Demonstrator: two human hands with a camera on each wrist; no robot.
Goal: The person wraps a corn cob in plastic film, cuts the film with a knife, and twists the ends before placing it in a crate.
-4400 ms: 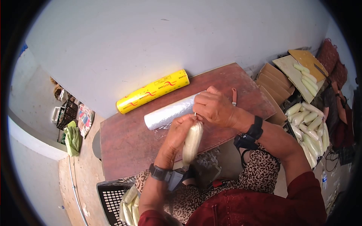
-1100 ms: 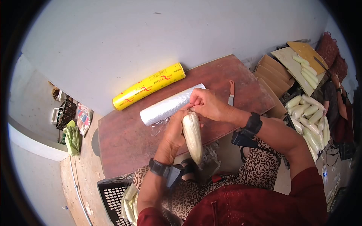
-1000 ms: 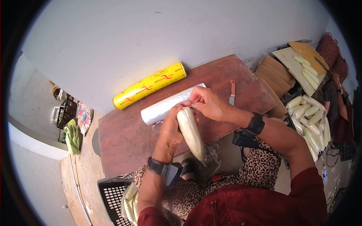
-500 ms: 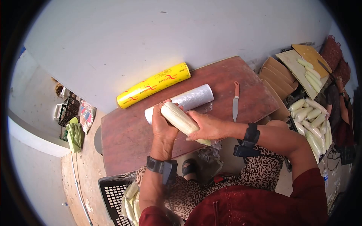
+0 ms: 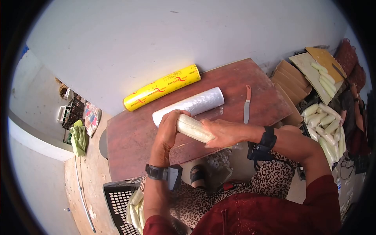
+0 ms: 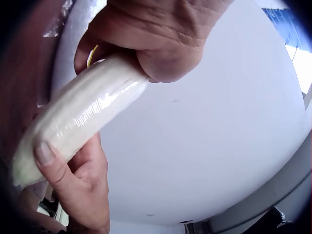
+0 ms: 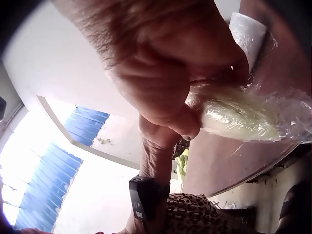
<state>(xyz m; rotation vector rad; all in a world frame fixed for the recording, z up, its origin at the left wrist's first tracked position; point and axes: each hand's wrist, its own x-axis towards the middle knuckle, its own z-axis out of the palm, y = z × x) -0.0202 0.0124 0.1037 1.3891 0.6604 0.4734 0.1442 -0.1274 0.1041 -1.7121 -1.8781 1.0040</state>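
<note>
Pale, film-wrapped, elongated vegetable [image 5: 194,129] slanted above the dark-red table [image 5: 129,145], the left hand [image 5: 167,127] clasping one end and the right hand [image 5: 227,132] gripping nearer the other, apparently smoothing its wrap, whose loose clear film tail [image 7: 295,114] seemed to need tucking snugly.

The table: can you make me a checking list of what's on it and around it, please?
Surface: table, red-brown, scuffed.
Job's things: wrapped vegetable, held; clear roll, yellow roll and knife on the table.
Clutter: black crate holding pale vegetables; cardboard on the right.
Hands: left hand and right hand both grip the wrapped vegetable.
Cables: thin dark cords, far right.
Surroundings: pale wall behind the table.
</note>
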